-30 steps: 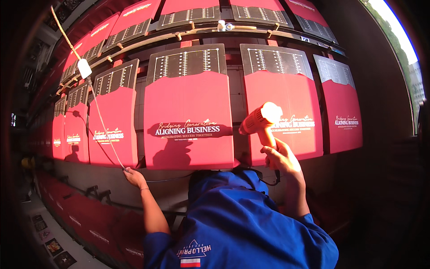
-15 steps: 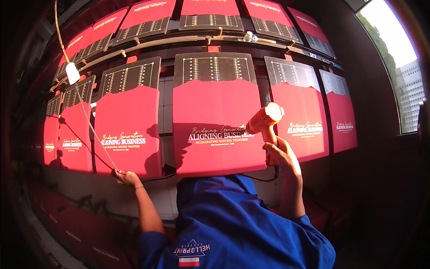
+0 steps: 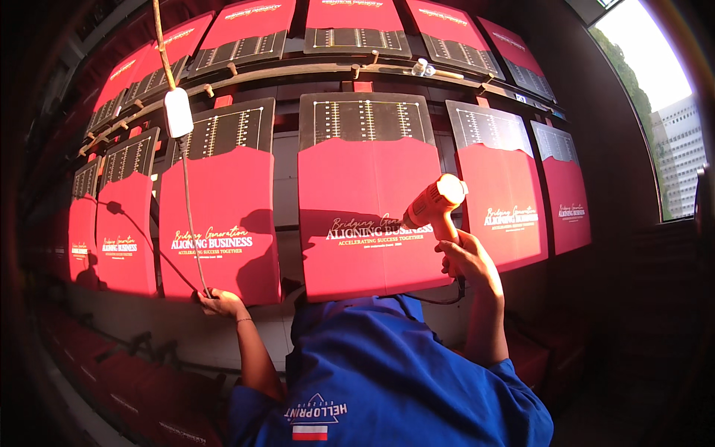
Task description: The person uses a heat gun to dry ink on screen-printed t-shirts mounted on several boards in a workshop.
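An orange heat gun (image 3: 439, 201) is gripped by its handle in my right hand (image 3: 472, 262). Its nozzle points left, over the printed lettering on the middle red shirt panel (image 3: 365, 179). That cloth lies on a dark printing board (image 3: 415, 119) with ruler markings at its far end. My left hand (image 3: 223, 304) is closed around a dark cable (image 3: 188, 216), beside the near edge of the red shirt panel (image 3: 223, 179) on the left. The cable runs up to a white power socket block (image 3: 178, 113), hanging from a cord above the boards.
More boards with red printed cloth stand left and right, and another row lies beyond a long rail (image 3: 313, 69) with pegs. Small white bottles (image 3: 421, 67) rest on the rail. A bright window (image 3: 663, 97) is at the far right. The heat gun's cord (image 3: 439, 301) loops below its handle.
The white socket block and its cable have swung to the right. My left hand has shifted slightly right, still on the cable. The heat gun keeps nearly the same place over the lettering.
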The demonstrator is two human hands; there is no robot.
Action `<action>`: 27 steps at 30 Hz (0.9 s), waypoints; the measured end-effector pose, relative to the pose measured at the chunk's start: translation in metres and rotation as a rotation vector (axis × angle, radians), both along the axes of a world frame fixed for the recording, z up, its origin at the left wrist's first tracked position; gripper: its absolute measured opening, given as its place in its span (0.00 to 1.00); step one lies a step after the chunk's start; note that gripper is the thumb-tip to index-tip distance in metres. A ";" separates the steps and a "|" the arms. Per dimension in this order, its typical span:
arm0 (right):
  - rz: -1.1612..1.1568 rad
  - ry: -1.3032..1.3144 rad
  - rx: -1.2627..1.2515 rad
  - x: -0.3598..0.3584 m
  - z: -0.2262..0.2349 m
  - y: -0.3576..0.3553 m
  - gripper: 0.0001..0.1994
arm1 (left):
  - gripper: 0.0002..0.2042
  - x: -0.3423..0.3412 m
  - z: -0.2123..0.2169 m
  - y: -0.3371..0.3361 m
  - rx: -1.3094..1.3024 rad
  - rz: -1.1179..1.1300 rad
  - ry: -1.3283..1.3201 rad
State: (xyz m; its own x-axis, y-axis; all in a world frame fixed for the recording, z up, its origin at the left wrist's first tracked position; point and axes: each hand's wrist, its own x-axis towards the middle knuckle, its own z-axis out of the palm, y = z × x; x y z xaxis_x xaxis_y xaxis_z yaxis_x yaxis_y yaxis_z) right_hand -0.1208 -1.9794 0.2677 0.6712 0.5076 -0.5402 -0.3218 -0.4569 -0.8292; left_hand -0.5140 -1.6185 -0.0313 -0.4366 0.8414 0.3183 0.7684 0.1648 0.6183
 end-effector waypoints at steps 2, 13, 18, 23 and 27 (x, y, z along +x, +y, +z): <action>-0.019 -0.016 0.002 -0.004 -0.005 0.001 0.10 | 0.25 0.004 0.002 -0.001 0.004 0.007 -0.023; 0.017 -0.009 -0.044 -0.020 -0.003 0.026 0.09 | 0.25 0.006 0.007 -0.005 0.025 -0.003 -0.014; 0.053 -0.006 -0.048 -0.024 -0.011 0.031 0.13 | 0.25 0.008 0.008 -0.005 0.055 -0.025 -0.024; 0.120 0.062 -0.042 -0.022 -0.006 0.039 0.09 | 0.24 0.010 0.010 -0.005 0.038 0.009 -0.033; 0.059 -0.008 -0.056 -0.027 -0.012 0.049 0.10 | 0.25 0.009 0.010 -0.005 0.056 -0.008 -0.024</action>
